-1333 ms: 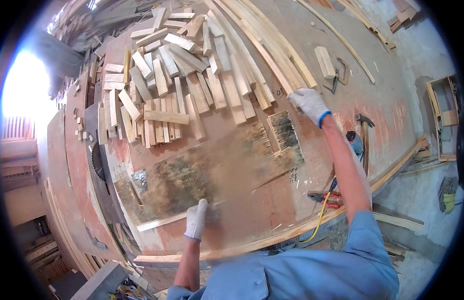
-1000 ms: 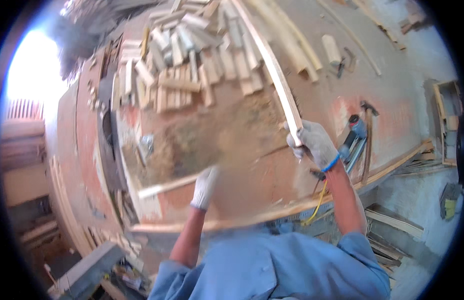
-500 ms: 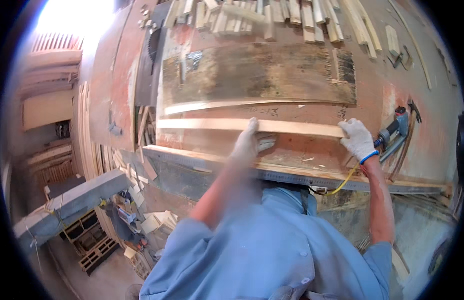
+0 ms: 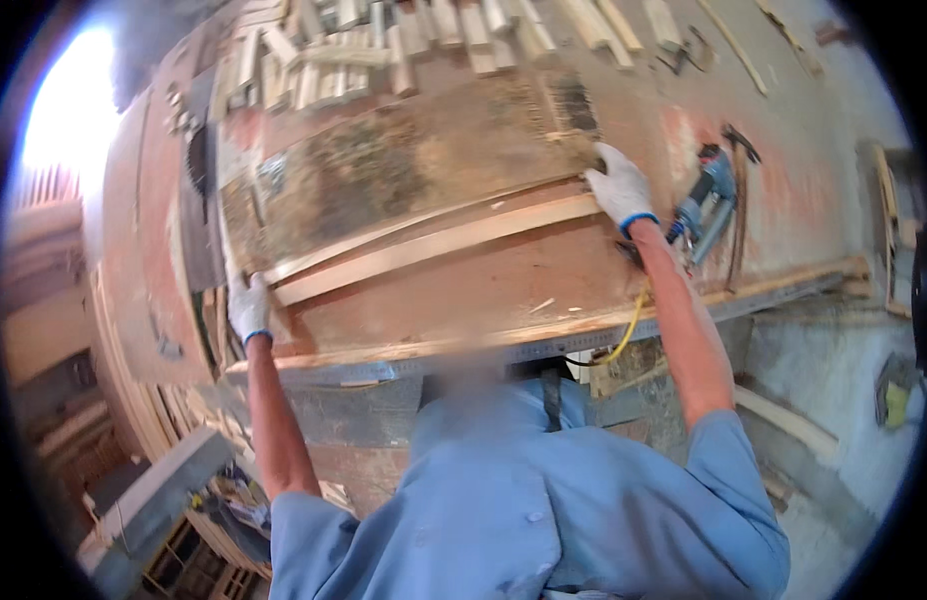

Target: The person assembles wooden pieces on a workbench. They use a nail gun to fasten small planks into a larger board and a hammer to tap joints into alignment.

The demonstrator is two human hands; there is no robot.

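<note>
A stained plywood panel (image 4: 403, 165) lies on the reddish worktable, its near corners at my two hands. My left hand (image 4: 249, 305), in a white glove with a blue cuff, is closed at the panel's near left corner. At the right corner my right hand (image 4: 621, 188), gloved the same way, has its thumb and fingers curled over the edge. A long pale wooden strip (image 4: 438, 243) lies along the panel's near side, its ends close to both hands. Between strip and panel runs a thinner light strip (image 4: 368, 248). The fingertips are partly hidden.
Many short wood pieces (image 4: 333, 60) are heaped along the far side. To the right lie a blue-grey power tool (image 4: 711, 190) and a hammer (image 4: 740, 200). A yellow hose (image 4: 628, 335) crosses the near metal-edged rail (image 4: 543, 345). A dark saw blade (image 4: 196, 160) stands left.
My left hand has moved from the strip's middle to the panel's left corner. My right hand has gone from the strip's end to the panel's right corner. The strip now lies nearer the panel.
</note>
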